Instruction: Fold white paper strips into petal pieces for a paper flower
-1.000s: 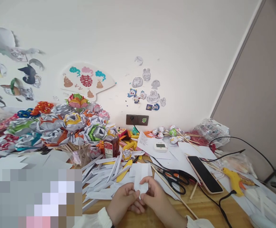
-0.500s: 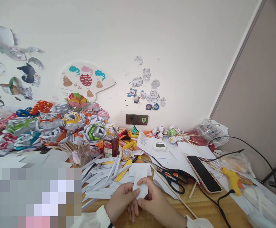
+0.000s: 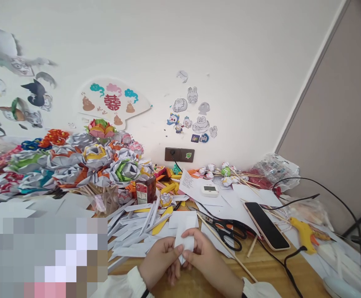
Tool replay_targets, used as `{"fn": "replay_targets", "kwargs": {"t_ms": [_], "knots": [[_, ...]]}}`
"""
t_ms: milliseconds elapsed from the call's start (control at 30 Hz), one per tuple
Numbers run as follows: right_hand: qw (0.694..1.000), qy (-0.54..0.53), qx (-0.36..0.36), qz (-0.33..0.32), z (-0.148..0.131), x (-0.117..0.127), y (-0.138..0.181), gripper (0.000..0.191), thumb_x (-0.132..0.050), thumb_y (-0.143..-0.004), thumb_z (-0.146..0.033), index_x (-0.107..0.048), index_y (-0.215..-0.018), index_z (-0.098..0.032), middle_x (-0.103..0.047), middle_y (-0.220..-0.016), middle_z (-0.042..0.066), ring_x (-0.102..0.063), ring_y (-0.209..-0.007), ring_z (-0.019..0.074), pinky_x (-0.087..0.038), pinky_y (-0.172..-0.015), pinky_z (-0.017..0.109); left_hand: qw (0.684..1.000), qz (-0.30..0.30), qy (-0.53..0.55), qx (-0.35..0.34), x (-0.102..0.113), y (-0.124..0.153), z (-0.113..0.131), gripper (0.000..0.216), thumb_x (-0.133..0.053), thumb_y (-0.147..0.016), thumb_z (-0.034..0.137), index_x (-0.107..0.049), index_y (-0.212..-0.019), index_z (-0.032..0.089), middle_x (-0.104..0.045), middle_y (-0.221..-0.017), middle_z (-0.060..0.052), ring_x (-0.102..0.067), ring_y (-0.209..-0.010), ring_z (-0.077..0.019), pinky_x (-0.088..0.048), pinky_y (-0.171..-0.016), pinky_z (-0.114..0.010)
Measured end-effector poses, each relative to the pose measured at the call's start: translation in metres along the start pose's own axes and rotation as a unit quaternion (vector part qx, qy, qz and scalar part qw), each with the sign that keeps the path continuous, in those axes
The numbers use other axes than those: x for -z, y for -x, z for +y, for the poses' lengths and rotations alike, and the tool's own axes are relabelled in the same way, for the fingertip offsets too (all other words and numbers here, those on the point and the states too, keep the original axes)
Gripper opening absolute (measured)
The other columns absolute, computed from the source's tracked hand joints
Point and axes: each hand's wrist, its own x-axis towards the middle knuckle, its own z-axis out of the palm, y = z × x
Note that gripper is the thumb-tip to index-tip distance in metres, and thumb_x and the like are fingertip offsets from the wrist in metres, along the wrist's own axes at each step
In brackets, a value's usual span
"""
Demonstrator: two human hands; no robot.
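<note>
Between my two hands is a small piece of white paper [image 3: 185, 239], held upright just above the front of the wooden table. My left hand [image 3: 163, 257] pinches its left side, the thumb lying on the face of the paper and the other fingers curled behind. My right hand [image 3: 203, 254] grips the right side, with its thumb near the paper's lower end and its index finger bent over the edge. The paper's lower end looks folded to a point. Behind it lies another white sheet [image 3: 173, 219], beside a heap of folded white paper strips [image 3: 130, 244].
Black-handled scissors [image 3: 226, 231], a wooden stick [image 3: 226, 248] and a phone [image 3: 267, 225] lie to the right. Farther right is a yellow glue gun [image 3: 302, 235] with cables. Paper flowers [image 3: 96, 155] crowd the back left. A white timer [image 3: 210, 190] sits on papers.
My right thumb has shifted slightly on the paper, and a pointed lower end now shows below it. Both hands keep their hold; the view has tilted slightly.
</note>
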Motion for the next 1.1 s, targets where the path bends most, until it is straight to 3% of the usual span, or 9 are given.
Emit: {"fn": "replay_targets", "kwargs": {"t_ms": [200, 367, 633, 867, 1100], "knots": [[1.000, -0.020, -0.009, -0.001, -0.003, 0.000, 0.001, 0.030, -0.058, -0.070, -0.025, -0.042, -0.095, -0.019, -0.049, -0.058, -0.006, -0.052, -0.051, 0.0086, -0.039, -0.049, 0.020, 1.000, -0.005, -0.005, 0.003, 0.001, 0.001, 0.002, 0.037, -0.051, -0.063, 0.052, -0.045, -0.056, 0.016, -0.055, -0.033, 0.004, -0.043, -0.022, -0.0062, -0.028, -0.024, -0.014], [0.998, -0.031, -0.012, -0.048, -0.008, 0.000, 0.004, 0.036, -0.059, -0.069, -0.026, -0.041, -0.099, -0.020, -0.050, -0.062, -0.005, -0.052, -0.052, 0.0085, -0.039, -0.049, 0.019, 0.996, -0.070, -0.039, 0.038, 0.002, 0.007, 0.013, 0.034, -0.049, -0.069, 0.041, -0.058, -0.057, 0.010, -0.051, -0.032, 0.004, -0.039, -0.020, -0.0050, -0.025, -0.022, -0.014], [0.998, -0.035, -0.009, -0.043, -0.001, -0.004, 0.003, 0.046, -0.062, -0.067, -0.030, -0.035, -0.103, -0.021, -0.052, -0.058, -0.005, -0.052, -0.050, 0.0100, -0.039, -0.044, 0.018, 0.997, 0.045, -0.056, -0.023, -0.001, 0.005, 0.007, 0.030, -0.053, -0.067, 0.042, -0.049, -0.055, 0.015, -0.049, -0.030, 0.006, -0.034, -0.020, -0.0037, -0.020, -0.023, -0.014], [0.999, -0.040, -0.014, -0.025, 0.007, -0.008, 0.000, 0.045, -0.059, -0.067, -0.037, -0.034, -0.100, -0.020, -0.046, -0.044, -0.010, -0.043, -0.033, 0.0064, -0.034, -0.033, 0.014, 0.997, 0.030, -0.046, -0.050, 0.000, 0.002, -0.003, 0.031, -0.049, -0.070, 0.045, -0.045, -0.059, 0.016, -0.052, -0.033, 0.006, -0.037, -0.021, -0.0035, -0.024, -0.023, -0.013], [0.996, -0.077, -0.010, -0.040, -0.001, -0.006, 0.005, 0.036, -0.042, -0.079, -0.042, -0.034, -0.104, -0.018, -0.054, -0.047, -0.005, -0.043, -0.032, 0.0061, -0.029, -0.033, 0.014, 0.998, 0.014, -0.031, -0.046, -0.001, 0.005, 0.002, 0.030, -0.051, -0.069, 0.043, -0.045, -0.059, 0.016, -0.053, -0.033, 0.005, -0.038, -0.020, -0.0037, -0.025, -0.022, -0.012]]}}
